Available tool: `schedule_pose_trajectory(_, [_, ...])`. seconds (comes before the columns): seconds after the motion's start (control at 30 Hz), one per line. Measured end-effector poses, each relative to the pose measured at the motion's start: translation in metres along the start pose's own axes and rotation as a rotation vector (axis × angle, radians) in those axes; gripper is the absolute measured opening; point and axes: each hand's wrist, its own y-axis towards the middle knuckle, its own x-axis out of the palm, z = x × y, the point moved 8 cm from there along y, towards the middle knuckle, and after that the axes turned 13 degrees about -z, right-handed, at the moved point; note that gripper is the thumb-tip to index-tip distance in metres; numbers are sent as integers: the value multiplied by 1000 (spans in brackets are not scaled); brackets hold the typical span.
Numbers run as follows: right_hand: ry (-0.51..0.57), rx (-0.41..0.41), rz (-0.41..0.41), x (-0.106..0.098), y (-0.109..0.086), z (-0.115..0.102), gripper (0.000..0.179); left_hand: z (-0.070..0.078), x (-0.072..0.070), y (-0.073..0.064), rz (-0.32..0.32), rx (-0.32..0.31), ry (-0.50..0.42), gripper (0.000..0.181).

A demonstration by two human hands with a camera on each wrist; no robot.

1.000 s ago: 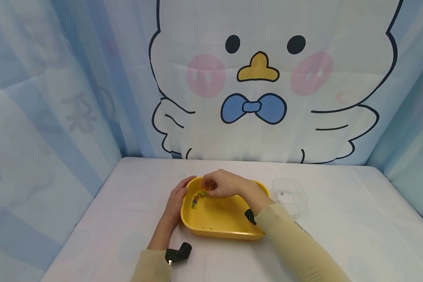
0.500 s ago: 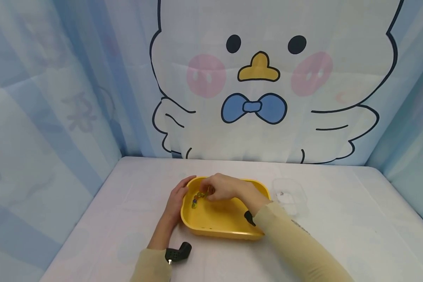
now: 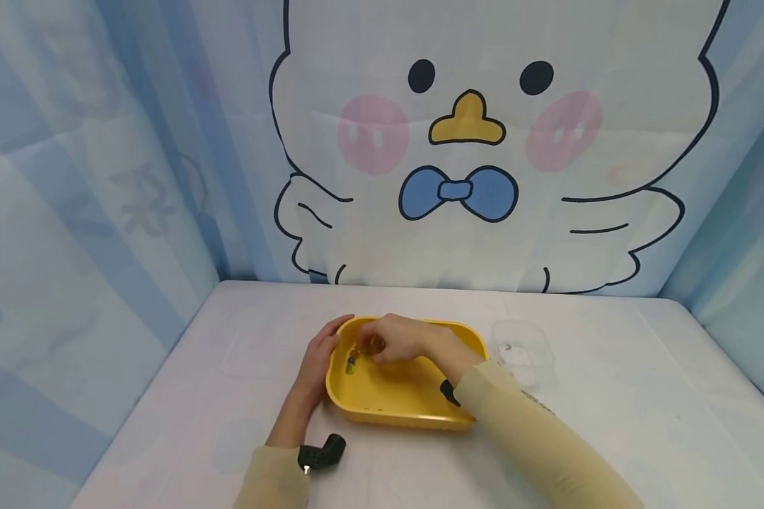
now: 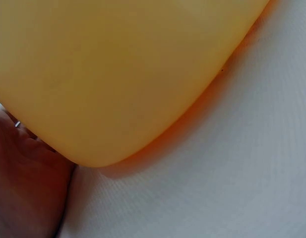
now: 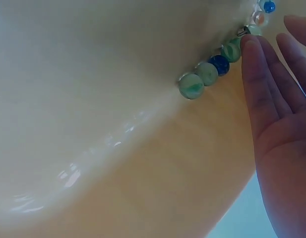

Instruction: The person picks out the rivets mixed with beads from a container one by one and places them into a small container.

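A yellow plastic tray (image 3: 402, 396) sits on the table, and glass marbles (image 3: 351, 362) lie in a curved row along its left end. Along the outside of that end rests my left hand (image 3: 318, 360), fingers stretched along the wall; its palm touches the tray (image 4: 113, 89) in the left wrist view. My right hand (image 3: 397, 339) reaches into the tray over the far end of the row. In the right wrist view, its fairly straight fingers (image 5: 254, 74) touch the row, near green-swirled marbles (image 5: 191, 86) and a blue marble (image 5: 219, 65). Some marbles are hidden by the fingertips.
A clear plastic box (image 3: 523, 353) with small dark marks stands right of the tray on the white-covered table (image 3: 624, 396). A printed cartoon curtain (image 3: 458, 247) hangs behind the table's far edge, with more curtain (image 3: 102, 247) at the left.
My right hand has come down slightly and a little left onto the marbles, covering more of the row's far end. The left hand and tray stay in place.
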Motion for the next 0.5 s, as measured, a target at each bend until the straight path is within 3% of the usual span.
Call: schedule_pose_trajectory(0.5, [20,26,-19,3,3,2,17,0,0,0,-4,4,1,48])
